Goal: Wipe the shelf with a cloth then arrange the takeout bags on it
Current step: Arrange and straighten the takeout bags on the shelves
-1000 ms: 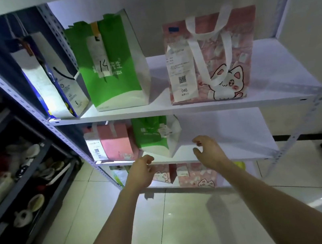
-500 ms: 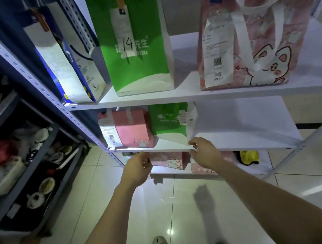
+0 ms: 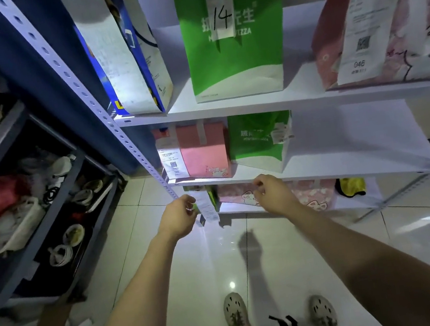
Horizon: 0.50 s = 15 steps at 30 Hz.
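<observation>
My left hand (image 3: 178, 216) is curled at the top edge of a small green takeout bag (image 3: 213, 199) on the bottom shelf (image 3: 355, 201); a long receipt (image 3: 207, 209) hangs off the bag beside my fingers. With its fingertips pinched, my right hand (image 3: 275, 195) hovers in front of a pink cat bag (image 3: 241, 195) on the same shelf; I cannot tell if it grips anything. A yellow cloth (image 3: 350, 187) lies at the right of that shelf. The middle shelf (image 3: 347, 153) holds a pink bag (image 3: 201, 153) and a green bag (image 3: 258, 142).
The upper shelf (image 3: 255, 104) carries a blue-white bag (image 3: 130, 63), a green bag marked 14 (image 3: 233, 55) and a large pink cat bag (image 3: 383, 23). A dark rack (image 3: 46, 206) full of clutter stands at the left. Glossy tile floor (image 3: 223, 260) lies below, with my feet at the bottom.
Both hands have dropped from the middle shelf's front edge down to the bags on the bottom shelf. My head has moved closer to the shelves and tilted down.
</observation>
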{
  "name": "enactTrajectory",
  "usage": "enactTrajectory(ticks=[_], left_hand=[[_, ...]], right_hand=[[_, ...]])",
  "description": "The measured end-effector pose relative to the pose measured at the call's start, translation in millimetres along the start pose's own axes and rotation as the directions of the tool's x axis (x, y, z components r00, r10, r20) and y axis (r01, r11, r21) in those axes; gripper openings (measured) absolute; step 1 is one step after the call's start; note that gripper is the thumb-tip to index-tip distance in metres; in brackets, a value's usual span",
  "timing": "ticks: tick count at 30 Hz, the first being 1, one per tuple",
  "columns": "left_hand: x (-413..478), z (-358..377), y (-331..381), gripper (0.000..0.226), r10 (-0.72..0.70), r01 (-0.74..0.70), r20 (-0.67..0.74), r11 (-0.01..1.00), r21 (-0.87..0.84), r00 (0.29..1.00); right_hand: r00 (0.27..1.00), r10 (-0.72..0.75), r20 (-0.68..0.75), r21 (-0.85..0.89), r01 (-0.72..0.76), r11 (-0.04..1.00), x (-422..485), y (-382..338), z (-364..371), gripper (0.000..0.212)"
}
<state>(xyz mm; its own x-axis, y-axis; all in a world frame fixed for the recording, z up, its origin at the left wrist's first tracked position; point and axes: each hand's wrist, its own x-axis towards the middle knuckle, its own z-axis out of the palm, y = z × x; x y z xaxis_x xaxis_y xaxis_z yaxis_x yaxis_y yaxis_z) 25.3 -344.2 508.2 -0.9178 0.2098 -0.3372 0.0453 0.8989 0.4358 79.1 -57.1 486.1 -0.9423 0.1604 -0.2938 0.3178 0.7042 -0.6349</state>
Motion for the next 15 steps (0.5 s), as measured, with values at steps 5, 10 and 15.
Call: enactTrajectory(ticks=[5,10,15], left_hand=[[13.0,-9.1,-36.4,0.031,0.016,-0.018,0.042,0.999,0.036,0.999],[21.8,-16.7,-63.4,0.030,0.037,-0.041,0.078,0.998,0.050,0.996],[34.5,-23.2,-74.0,0.027,0.067,-0.070,0.080,0.997,0.033,0.995]], right_hand=[[0.999,0.046,0.009,0.018,-0.046,0.999,5.6,-19.0,36.3,0.033],[0.997,0.075,0.024,0.005,-0.075,0.997,3.7,-32.4,63.5,0.032],[0.995,0.098,0.019,-0.004,-0.098,0.995,4.5,-42.4,74.8,0.034]])
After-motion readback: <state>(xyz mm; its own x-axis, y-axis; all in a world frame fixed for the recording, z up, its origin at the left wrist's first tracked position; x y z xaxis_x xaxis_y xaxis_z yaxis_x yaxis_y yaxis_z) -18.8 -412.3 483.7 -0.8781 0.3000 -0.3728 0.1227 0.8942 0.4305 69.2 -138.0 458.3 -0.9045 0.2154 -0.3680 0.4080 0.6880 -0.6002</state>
